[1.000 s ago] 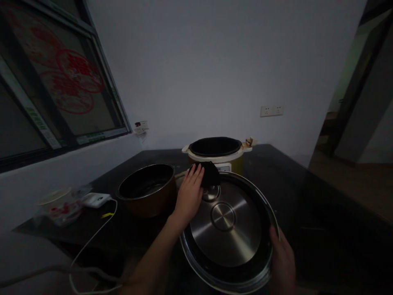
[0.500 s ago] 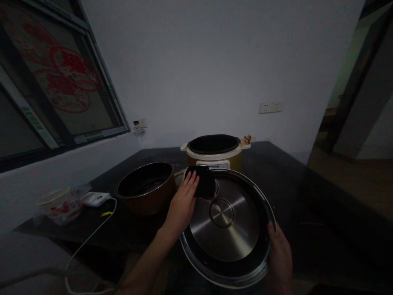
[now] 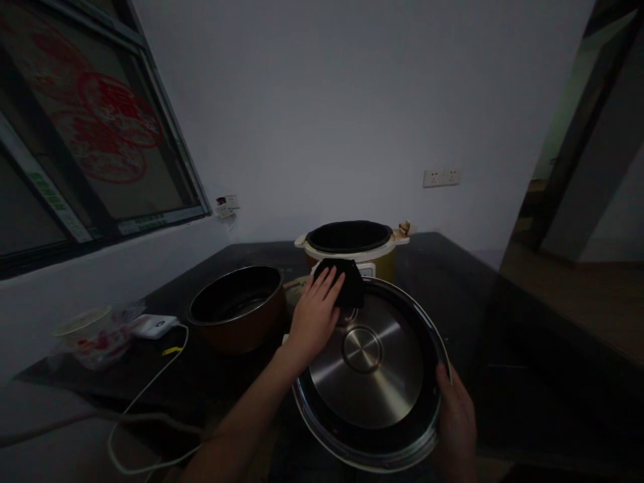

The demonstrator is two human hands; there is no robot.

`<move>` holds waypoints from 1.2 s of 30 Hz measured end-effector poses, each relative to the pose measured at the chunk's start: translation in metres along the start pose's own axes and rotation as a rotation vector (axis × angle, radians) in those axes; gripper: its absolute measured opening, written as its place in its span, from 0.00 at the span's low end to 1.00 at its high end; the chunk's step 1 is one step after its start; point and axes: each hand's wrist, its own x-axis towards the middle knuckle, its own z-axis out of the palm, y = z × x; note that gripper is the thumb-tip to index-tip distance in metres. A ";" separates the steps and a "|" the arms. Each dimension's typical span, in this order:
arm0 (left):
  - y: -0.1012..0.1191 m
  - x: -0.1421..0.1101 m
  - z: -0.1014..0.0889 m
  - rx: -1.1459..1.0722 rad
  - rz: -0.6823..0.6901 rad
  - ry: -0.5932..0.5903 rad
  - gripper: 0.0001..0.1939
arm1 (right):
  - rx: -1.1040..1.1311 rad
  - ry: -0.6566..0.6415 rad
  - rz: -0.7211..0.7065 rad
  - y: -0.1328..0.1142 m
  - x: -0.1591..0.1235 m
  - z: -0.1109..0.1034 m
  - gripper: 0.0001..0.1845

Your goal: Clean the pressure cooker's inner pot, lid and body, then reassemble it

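Observation:
A round steel cooker lid (image 3: pixel 375 382) with a dark rim is held tilted toward me, inner side up. My right hand (image 3: pixel 457 419) grips its lower right rim. My left hand (image 3: pixel 316 315) presses a black cloth (image 3: pixel 347 283) against the lid's upper left part, fingers laid flat over the cloth. Behind the lid stands a yellow and white rice cooker body (image 3: pixel 352 248), uncovered, its cavity dark. To the left sits a brown inner pot (image 3: pixel 236 312) on the dark countertop (image 3: pixel 453 282).
A white cable (image 3: pixel 145 396) trails over the counter's left edge from a small white device (image 3: pixel 151 327). A plastic container with red print (image 3: pixel 93 333) sits far left. A window (image 3: pixel 85 141) fills the left wall; wall sockets (image 3: pixel 441 177) and a doorway (image 3: pixel 594 168) lie to the right.
My left hand slid the black cloth left and then back right along the lid's upper edge. The lid and my right hand stayed almost in place.

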 end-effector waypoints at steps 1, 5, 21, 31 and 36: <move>0.002 0.005 0.001 0.007 0.026 -0.006 0.32 | 0.002 0.007 0.000 0.001 0.000 0.000 0.34; 0.008 0.014 0.004 -0.013 0.136 -0.035 0.32 | 0.034 -0.018 -0.004 0.004 0.001 -0.001 0.32; -0.035 -0.048 -0.004 -0.123 0.006 0.093 0.29 | 0.027 -0.007 -0.023 0.006 0.003 -0.001 0.34; -0.039 -0.090 0.014 -0.250 -0.158 0.170 0.32 | 0.027 0.029 0.014 0.005 0.002 -0.001 0.35; -0.031 -0.063 0.006 -0.196 -0.100 0.117 0.36 | -0.034 0.051 -0.044 0.003 0.001 0.000 0.32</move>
